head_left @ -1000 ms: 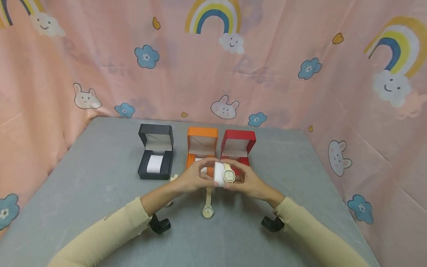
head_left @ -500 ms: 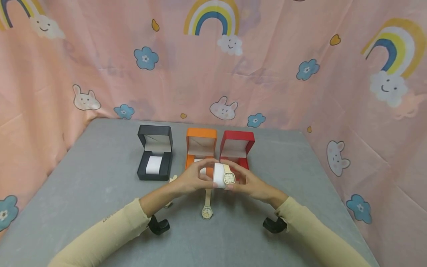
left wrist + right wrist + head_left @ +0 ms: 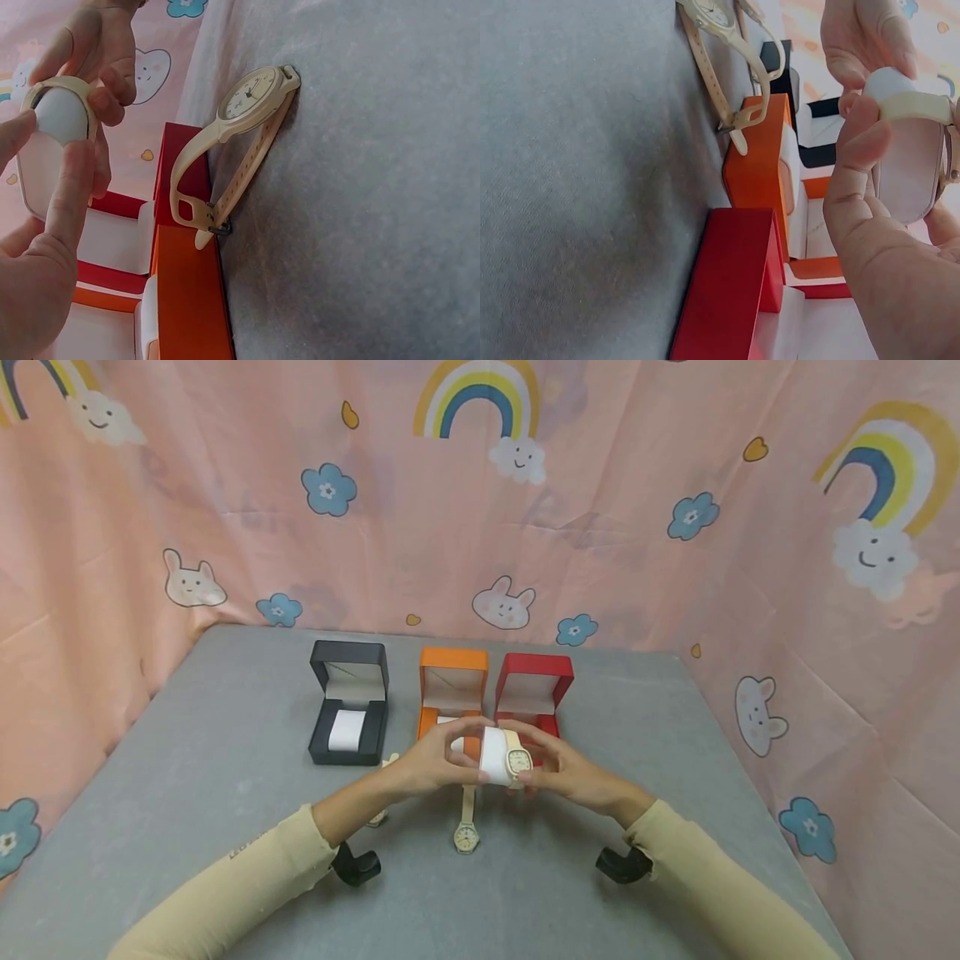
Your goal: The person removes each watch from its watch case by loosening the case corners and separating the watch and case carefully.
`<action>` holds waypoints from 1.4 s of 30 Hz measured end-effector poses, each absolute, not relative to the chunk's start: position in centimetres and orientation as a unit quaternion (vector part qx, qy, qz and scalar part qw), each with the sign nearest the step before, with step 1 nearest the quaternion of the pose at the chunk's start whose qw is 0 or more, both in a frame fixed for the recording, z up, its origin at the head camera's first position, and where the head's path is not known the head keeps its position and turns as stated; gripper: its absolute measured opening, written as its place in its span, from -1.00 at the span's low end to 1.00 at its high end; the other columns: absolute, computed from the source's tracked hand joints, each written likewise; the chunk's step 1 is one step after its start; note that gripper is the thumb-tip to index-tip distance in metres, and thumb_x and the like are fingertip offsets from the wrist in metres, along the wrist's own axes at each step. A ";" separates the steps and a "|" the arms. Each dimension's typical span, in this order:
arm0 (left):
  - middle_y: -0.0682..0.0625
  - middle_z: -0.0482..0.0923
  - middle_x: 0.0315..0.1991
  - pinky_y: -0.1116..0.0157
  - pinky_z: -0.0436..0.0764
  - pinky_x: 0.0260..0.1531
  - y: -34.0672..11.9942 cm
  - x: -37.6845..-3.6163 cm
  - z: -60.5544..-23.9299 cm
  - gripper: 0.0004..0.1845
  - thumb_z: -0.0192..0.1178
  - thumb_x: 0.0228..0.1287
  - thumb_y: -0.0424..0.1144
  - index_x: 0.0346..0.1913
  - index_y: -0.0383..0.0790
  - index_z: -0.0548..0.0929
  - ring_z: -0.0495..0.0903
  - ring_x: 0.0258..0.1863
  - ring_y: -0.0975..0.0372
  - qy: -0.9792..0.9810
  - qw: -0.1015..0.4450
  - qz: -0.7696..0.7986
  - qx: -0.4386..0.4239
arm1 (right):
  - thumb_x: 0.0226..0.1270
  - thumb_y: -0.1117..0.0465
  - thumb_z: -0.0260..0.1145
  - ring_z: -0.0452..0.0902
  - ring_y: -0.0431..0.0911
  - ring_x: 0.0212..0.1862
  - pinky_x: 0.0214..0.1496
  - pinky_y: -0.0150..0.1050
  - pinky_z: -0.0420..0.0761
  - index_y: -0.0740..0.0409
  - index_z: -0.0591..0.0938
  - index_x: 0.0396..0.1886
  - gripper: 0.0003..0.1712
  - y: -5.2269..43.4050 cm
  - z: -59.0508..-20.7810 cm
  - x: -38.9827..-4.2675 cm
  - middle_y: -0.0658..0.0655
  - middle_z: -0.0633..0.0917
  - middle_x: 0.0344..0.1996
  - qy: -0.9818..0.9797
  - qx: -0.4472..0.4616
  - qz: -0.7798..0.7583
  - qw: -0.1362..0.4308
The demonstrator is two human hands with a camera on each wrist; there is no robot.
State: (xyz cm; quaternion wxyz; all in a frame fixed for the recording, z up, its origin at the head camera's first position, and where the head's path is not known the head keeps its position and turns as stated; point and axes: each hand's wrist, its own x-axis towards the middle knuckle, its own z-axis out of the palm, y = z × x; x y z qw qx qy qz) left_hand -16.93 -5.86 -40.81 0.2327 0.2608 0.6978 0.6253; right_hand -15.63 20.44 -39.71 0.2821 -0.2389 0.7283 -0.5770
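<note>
Hands met above the grey table [image 3: 225,760], both gripping one white watch pillow [image 3: 492,755] between them. The left hand [image 3: 437,762] pinched the pillow's left end with thumb and fingers curled round it; the right hand [image 3: 562,768] closed on the other end, where a cream watch with a square face [image 3: 517,761] was wrapped round the pillow, its dial turned toward the person. In the left wrist view the cream strap ringed the pillow's rounded end [image 3: 58,116], with fingertips of both hands pressed on it.

Just beyond the hands stood three open boxes in a row: a red box [image 3: 531,692] behind the right hand, an orange box [image 3: 452,687] behind the left hand, and a black box [image 3: 349,702] further out to the left, holding its own white pillow. Just below the hands, on the table, lay a second cream watch with a round face [image 3: 467,836], its buckle end resting against the orange box's front. Part of another cream strap [image 3: 388,762] showed beside the left wrist, mostly hidden by it.
</note>
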 end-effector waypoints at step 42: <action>-0.24 0.46 0.31 0.25 0.72 -0.09 -5.2 -16.8 -41.5 -0.30 0.40 0.23 -0.32 0.42 -0.15 0.38 0.78 -0.21 0.15 0.724 0.220 0.612 0.231 | 0.39 0.29 0.34 0.23 0.44 0.47 0.16 -0.29 0.66 0.04 0.03 0.65 -0.03 25.8 -40.2 -14.9 0.29 -0.06 0.64 0.755 -0.175 -0.570 0.272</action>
